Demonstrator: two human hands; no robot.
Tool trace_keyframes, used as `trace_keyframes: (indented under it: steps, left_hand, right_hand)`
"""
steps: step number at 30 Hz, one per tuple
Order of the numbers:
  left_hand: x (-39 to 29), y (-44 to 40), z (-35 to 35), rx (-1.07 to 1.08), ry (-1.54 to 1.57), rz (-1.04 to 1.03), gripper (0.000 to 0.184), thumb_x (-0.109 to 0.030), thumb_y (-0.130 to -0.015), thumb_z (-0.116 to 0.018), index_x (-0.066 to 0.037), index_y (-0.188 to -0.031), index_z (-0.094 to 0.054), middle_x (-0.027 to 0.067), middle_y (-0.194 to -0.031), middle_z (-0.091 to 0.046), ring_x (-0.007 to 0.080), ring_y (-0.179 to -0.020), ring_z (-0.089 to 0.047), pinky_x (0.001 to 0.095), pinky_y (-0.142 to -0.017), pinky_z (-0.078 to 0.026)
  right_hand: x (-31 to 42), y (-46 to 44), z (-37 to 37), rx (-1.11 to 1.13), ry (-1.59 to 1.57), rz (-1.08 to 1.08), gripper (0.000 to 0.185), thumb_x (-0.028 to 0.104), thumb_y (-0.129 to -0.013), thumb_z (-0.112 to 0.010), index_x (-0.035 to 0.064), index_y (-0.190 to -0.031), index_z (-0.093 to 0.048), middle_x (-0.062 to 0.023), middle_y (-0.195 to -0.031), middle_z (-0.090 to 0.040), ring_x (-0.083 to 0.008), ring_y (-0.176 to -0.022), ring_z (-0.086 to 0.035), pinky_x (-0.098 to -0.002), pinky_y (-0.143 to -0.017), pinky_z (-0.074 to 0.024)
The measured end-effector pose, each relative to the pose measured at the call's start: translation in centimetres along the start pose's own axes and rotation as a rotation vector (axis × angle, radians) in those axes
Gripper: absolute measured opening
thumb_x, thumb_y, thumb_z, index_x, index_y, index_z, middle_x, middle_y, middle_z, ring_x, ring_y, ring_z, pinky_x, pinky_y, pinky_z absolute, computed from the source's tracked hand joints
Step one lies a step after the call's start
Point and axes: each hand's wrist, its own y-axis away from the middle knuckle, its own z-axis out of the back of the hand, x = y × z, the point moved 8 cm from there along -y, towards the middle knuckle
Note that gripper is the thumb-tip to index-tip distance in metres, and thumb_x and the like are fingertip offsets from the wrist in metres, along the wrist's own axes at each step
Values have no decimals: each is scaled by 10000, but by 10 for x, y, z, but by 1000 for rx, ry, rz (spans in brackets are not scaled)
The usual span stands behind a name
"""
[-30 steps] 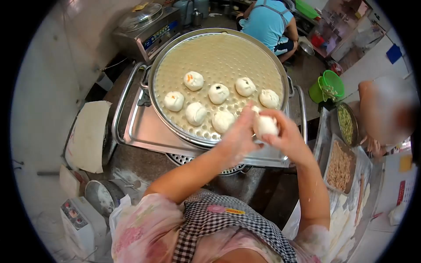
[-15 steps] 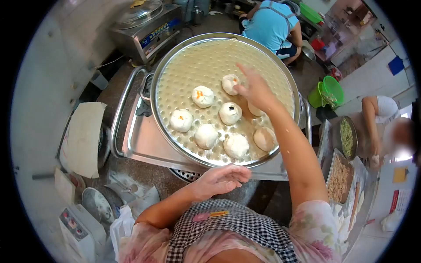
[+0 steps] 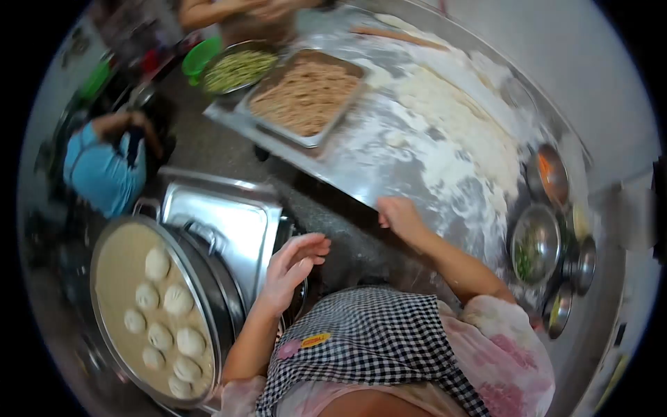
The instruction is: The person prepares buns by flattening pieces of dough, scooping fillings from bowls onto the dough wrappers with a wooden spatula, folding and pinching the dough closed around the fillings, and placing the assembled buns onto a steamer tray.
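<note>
My left hand point(image 3: 295, 267) is raised in front of the apron, fingers loosely bent and apart, with nothing in it. Below and to its left is a large round steamer tray point(image 3: 114, 267) holding several white filled buns point(image 3: 178, 300). My right hand point(image 3: 399, 217) is curled into a fist at the near edge of the metal worktable point(image 3: 361, 167); no object shows in it. Beyond that hand, a flattened sheet of dough point(image 3: 455, 111) lies on the floured tabletop, with small dough scraps near it.
A metal pan point(image 3: 311, 141) of minced filling and a bowl of chopped greens point(image 3: 240, 71) stand at the table's left end. A rolling pin point(image 3: 399, 37) lies at the back. Several bowls point(image 3: 535, 243) line the right side. A person in blue point(image 3: 104, 167) crouches left; another person's arms point(image 3: 271, 10) are opposite.
My view has swung right from the steamer to the floured table. My right hand has left the buns and closed from spread fingers into a fist. My left hand remains empty.
</note>
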Motion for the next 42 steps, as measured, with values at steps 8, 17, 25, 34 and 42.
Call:
trace_keyframes:
  steps: [8,17,25,34,42]
  left_hand:
    - [119,-198,-134,178,-490,289,382,-244,-879,-582,8,-1160,-522,68,-1000,-617,134,-847,-570,267,-731,-468]
    - [148,-432,-219,-153,-1301,-501,327,-204,-753,-640,-41,-1032,-591,168,-934,-569,347,-850,-536,431,-796,-455]
    - [145,-470,-210,-118,-1409,-315,218,-204,-716,-647,-38,-857,-627,156,-809,-561,299,-761,-562,375,-722,-479]
    - [161,-284,-154,77,-1722,-182,326,-304,-742,-670,-75,-966,-611,150,-973,-561,321,-958,-512,360,-820,-428]
    - [198,-271,-166,363,-1481,-504,285,-47,-789,-612,-28,-1070,-570,141,-1133,-579,322,-1107,-523,414,-972,-406]
  right_hand:
    - [-148,162,191,-578,-88,-192,227,151,-920,-423,9,-997,-583,-7,-624,-503,-85,-541,-485,-237,-495,-402]
    - [-203,221,242,-563,-194,-376,196,118,-905,-490,-7,-1006,-602,-40,-630,-542,-103,-533,-513,-257,-511,-420]
    - [-203,184,254,-278,-26,-276,231,157,-907,-501,-5,-1046,-591,-120,-838,-603,-183,-731,-579,-295,-660,-455]
    - [-176,121,251,-88,-1,-209,236,161,-896,-492,-10,-1025,-592,-141,-814,-604,-229,-707,-565,-318,-676,-453]
    - [-171,124,239,-210,85,-205,221,82,-855,-509,-15,-1030,-602,-143,-850,-631,-206,-716,-598,-303,-659,-467]
